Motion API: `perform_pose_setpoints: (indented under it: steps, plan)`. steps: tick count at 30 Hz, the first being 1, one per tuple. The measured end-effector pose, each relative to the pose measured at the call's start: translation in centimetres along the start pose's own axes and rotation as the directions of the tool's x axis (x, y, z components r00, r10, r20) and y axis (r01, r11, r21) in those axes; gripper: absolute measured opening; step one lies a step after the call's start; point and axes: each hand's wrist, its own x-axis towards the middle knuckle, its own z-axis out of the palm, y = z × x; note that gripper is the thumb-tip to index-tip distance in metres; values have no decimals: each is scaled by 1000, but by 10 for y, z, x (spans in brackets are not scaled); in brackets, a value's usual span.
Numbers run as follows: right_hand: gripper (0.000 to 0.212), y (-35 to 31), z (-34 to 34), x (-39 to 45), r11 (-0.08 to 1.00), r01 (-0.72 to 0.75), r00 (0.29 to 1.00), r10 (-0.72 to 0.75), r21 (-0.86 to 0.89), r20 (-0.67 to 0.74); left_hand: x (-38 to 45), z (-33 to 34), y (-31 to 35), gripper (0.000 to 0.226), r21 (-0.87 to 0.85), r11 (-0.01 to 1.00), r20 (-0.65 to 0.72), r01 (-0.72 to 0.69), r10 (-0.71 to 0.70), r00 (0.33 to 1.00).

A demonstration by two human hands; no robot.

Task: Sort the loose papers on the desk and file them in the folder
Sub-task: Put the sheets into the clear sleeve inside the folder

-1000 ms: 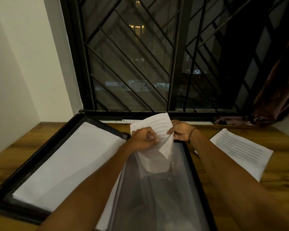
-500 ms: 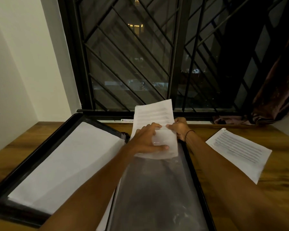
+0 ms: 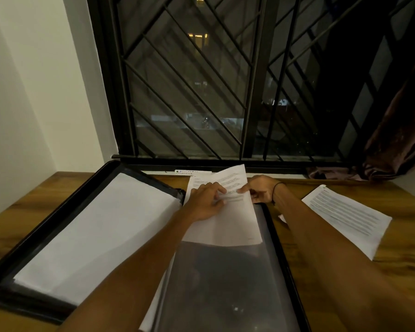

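The sheet [image 3: 228, 212] has rows of small print, too blurry to read, and its long side runs away from the person toward the window [image 3: 201, 80], with the top end lifted a little and the bottom end lying on the clear sleeve [image 3: 225, 283] of the open folder [image 3: 58, 219]. The left hand [image 3: 205, 202] rests flat on the sheet with straight fingers, and the right hand [image 3: 260, 189] pinches the sheet's right edge just beside it. More papers [image 3: 345, 214] with blurry lines lie on the desk [image 3: 405, 255], well to the right of the hands.
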Motion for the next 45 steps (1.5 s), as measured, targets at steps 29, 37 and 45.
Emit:
perform_pose_setpoints:
  steps: [29,37,45]
  plan:
    - [25,4,-4,8,929,243,970,-230,-279,81,8,6,-15,16,-114,993,-100,-31,20,995]
    - [48,1,-6,-7,925,194,950,-94,-327,297,13,10,-14,18,-113,994,-102,-5,-6,995]
    - [76,5,-6,-34,948,213,934,-126,-237,333,13,4,-13,25,-183,982,-168,43,-74,983]
